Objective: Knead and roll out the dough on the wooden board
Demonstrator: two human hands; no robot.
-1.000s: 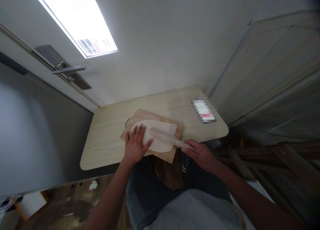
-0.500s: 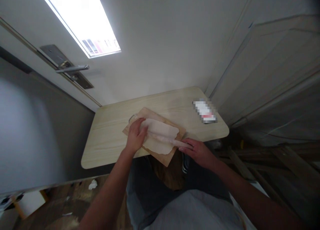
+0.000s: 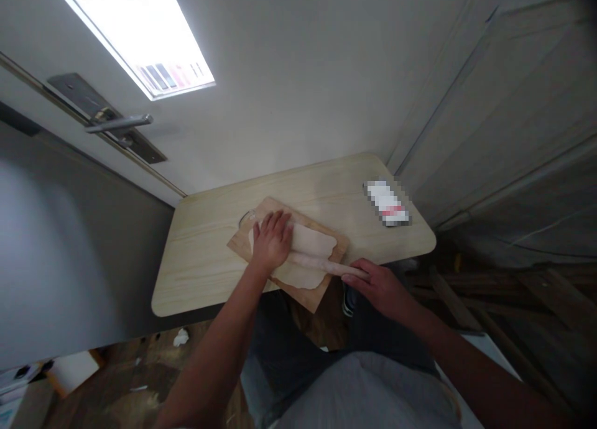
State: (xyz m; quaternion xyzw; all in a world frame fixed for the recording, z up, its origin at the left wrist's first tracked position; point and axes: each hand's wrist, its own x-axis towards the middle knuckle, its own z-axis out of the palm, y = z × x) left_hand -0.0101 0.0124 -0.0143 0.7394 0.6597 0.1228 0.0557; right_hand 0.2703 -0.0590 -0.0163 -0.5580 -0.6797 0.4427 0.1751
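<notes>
A pale, thin sheet of dough (image 3: 313, 240) lies spread over a wooden cutting board (image 3: 311, 299). Across the dough rests a slim wooden rolling pin (image 3: 344, 269). My right hand (image 3: 375, 284) wraps round the pin's right end, beyond the board's edge. On the left part of the dough, my left hand (image 3: 273, 241) lies palm down with its fingers stretched out and slightly apart. It covers the left end of the pin, so how it meets the pin there is hidden.
The board sits on a light wood table (image 3: 200, 255) against a white door. A phone (image 3: 388, 203), partly blurred out, lies at the table's right. The door has a metal handle (image 3: 121, 124). Crumpled white paper (image 3: 181, 337) is on the floor at lower left.
My left hand has shifted onto the dough and flattened, its fingers now stretched out instead of curled at the dough's left edge. My right hand still holds the rolling pin. The view has shifted slightly.
</notes>
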